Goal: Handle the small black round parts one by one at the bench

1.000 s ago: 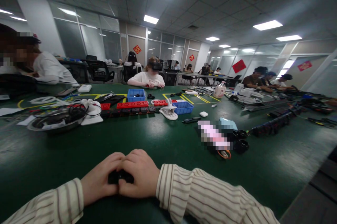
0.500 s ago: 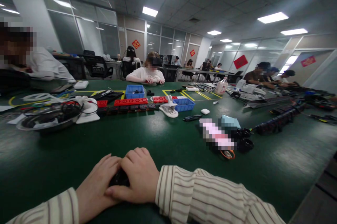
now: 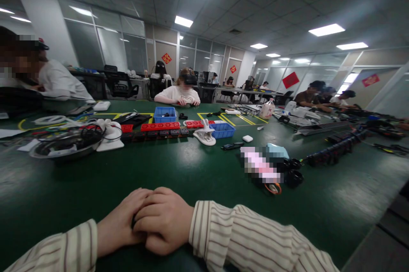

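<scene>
Head view: the left hand (image 3: 116,225) and the right hand (image 3: 164,221) rest together on the green table (image 3: 198,165) at the near edge, both in striped sleeves (image 3: 252,238). The right hand lies curled over the fingers of the left, the two pressed against each other. A sliver of a small dark object (image 3: 133,222) shows in the gap between them; what it is cannot be told, nor whether either hand truly grips it. Both hands look closed around that spot.

Ahead of the right hand and off to its right lies a blurred pink item (image 3: 259,165), with black round parts (image 3: 292,172) just beside it and a pale teal thing (image 3: 277,151) touching its far side. Farther ahead of the hands stands a white clip-like stand (image 3: 203,135), next to a blue bin (image 3: 223,130). A row of red and black power strips (image 3: 159,129) runs across the table beyond the hands, with a second blue bin (image 3: 165,114) behind it. Ahead and to the left of the left hand sits a metal bowl (image 3: 62,147) filled with dark cables.

On the far side of the table a person in a white top (image 3: 177,93) works with a headset on; other people sit along the left and right edges.
</scene>
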A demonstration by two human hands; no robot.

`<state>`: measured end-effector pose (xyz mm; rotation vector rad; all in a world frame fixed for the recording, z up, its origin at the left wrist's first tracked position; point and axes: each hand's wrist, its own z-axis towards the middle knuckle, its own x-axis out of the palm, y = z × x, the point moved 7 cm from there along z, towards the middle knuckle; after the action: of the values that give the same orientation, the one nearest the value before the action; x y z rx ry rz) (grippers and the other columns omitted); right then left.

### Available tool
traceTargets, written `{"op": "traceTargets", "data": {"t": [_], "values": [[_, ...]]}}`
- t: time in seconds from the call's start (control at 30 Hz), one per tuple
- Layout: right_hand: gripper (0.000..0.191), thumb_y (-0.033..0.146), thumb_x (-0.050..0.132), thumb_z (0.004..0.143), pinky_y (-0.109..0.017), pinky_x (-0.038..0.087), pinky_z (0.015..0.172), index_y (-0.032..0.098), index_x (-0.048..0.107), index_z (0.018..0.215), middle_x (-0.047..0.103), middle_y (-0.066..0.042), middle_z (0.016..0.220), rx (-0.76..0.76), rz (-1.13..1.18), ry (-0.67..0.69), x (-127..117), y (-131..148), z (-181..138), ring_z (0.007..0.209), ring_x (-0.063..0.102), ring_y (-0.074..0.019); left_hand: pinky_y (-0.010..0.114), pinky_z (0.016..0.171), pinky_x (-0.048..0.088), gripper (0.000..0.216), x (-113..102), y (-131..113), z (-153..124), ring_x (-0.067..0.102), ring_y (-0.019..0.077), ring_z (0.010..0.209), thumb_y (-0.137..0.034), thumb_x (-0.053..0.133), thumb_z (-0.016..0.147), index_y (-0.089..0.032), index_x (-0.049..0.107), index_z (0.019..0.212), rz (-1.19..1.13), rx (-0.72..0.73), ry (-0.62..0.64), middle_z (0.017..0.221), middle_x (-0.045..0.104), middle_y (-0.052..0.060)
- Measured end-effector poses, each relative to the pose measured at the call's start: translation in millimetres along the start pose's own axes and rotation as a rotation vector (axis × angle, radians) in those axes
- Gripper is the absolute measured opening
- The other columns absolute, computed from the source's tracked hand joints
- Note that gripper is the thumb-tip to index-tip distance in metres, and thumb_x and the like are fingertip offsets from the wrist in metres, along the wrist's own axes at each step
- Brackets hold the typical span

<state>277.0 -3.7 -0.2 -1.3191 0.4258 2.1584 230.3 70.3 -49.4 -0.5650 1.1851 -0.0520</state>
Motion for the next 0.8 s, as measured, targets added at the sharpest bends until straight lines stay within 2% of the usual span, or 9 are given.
{"op": "traceTargets", "data": {"t": [0.1, 0.2, 0.27, 0.37, 0.5, 0.6, 0.7, 0.8], "values": [[0.028, 0.035, 0.045, 0.076, -0.033, 0.033, 0.092, 0.019, 0.052, 0.097, 0.062, -0.002, 0.102, 0.085, 0.012, -0.081, -5.9, -2.0, -0.8, 0.102, 0.048, -0.0165, 0.046, 0.102, 0.032, 0.064, 0.2, -1.0, -7.6, 0.048, 0.0302, 0.112, -0.038, 0.067, 0.058, -0.025, 0.046, 0.117, 0.071, -0.012, -0.095, 0.120, 0.054, 0.007], [0.040, 0.050, 0.047, 0.076, -0.033, 0.036, 0.083, 0.016, 0.052, 0.096, 0.060, -0.006, 0.096, 0.271, -0.009, -0.173, -12.3, -11.9, -3.7, 0.091, 0.050, -0.0180, 0.052, 0.104, 0.024, 0.071, -1.4, -5.5, -11.3, 0.047, 0.0313, 0.112, -0.048, 0.069, 0.054, -0.024, 0.046, 0.117, 0.145, -0.038, -0.149, 0.120, 0.054, 0.009], [0.047, 0.059, 0.047, 0.074, -0.033, 0.037, 0.075, 0.016, 0.051, 0.093, 0.058, -0.006, 0.088, 0.386, -0.030, -0.182, -12.8, -19.4, -6.1, 0.081, 0.050, -0.0176, 0.053, 0.104, 0.024, 0.066, -4.7, -8.5, -10.0, 0.050, 0.0309, 0.107, -0.053, 0.067, 0.055, -0.023, 0.050, 0.111, 0.163, -0.057, -0.148, 0.112, 0.057, 0.009], [0.048, 0.062, 0.047, 0.074, -0.031, 0.036, 0.070, 0.017, 0.051, 0.088, 0.055, -0.004, 0.079, 0.462, -0.062, -0.116, -8.9, -25.9, -7.0, 0.075, 0.048, -0.0171, 0.052, 0.102, 0.025, 0.045, -8.0, -11.9, -4.9, 0.053, 0.0280, 0.100, -0.046, 0.064, 0.060, -0.023, 0.057, 0.099, 0.150, -0.071, -0.073, 0.101, 0.060, 0.005], [0.035, 0.052, 0.052, 0.075, -0.030, 0.035, 0.070, 0.019, 0.052, 0.085, 0.056, -0.003, 0.084, 0.382, -0.043, -0.044, -5.7, -22.9, -3.5, 0.078, 0.048, -0.0166, 0.051, 0.103, 0.025, 0.037, -10.7, -12.9, -0.7, 0.049, 0.0274, 0.104, -0.031, 0.062, 0.058, -0.024, 0.059, 0.094, 0.086, -0.092, -0.019, 0.102, 0.058, 0.004], [0.024, 0.040, 0.052, 0.075, -0.029, 0.037, 0.071, 0.018, 0.053, 0.085, 0.057, -0.003, 0.087, 0.296, 0.004, -0.043, -6.2, -18.2, -1.2, 0.080, 0.048, -0.0157, 0.047, 0.098, 0.034, 0.040, -8.6, -13.2, 0.4, 0.049, 0.0266, 0.102, -0.021, 0.057, 0.056, -0.022, 0.058, 0.095, -0.030, -0.100, 0.020, 0.106, 0.055, 0.005], [0.018, 0.032, 0.049, 0.073, -0.029, 0.039, 0.073, 0.019, 0.054, 0.084, 0.059, -0.003, 0.087, 0.223, 0.048, -0.043, -4.7, -15.1, -0.3, 0.081, 0.050, -0.0156, 0.039, 0.089, 0.044, 0.041, -9.0, -16.5, 1.7, 0.051, 0.0255, 0.098, -0.019, 0.056, 0.055, -0.020, 0.056, 0.096, -0.118, -0.088, 0.028, 0.106, 0.054, 0.005], [0.016, 0.026, 0.045, 0.073, -0.028, 0.039, 0.078, 0.018, 0.054, 0.084, 0.061, -0.003, 0.087, 0.141, 0.089, -0.039, -3.4, -11.6, -0.1, 0.085, 0.051, -0.0153, 0.039, 0.089, 0.043, 0.042, -11.8, -20.5, 2.9, 0.052, 0.0254, 0.096, -0.018, 0.056, 0.056, -0.020, 0.057, 0.098, -0.111, -0.068, 0.015, 0.104, 0.055, 0.005]]}}
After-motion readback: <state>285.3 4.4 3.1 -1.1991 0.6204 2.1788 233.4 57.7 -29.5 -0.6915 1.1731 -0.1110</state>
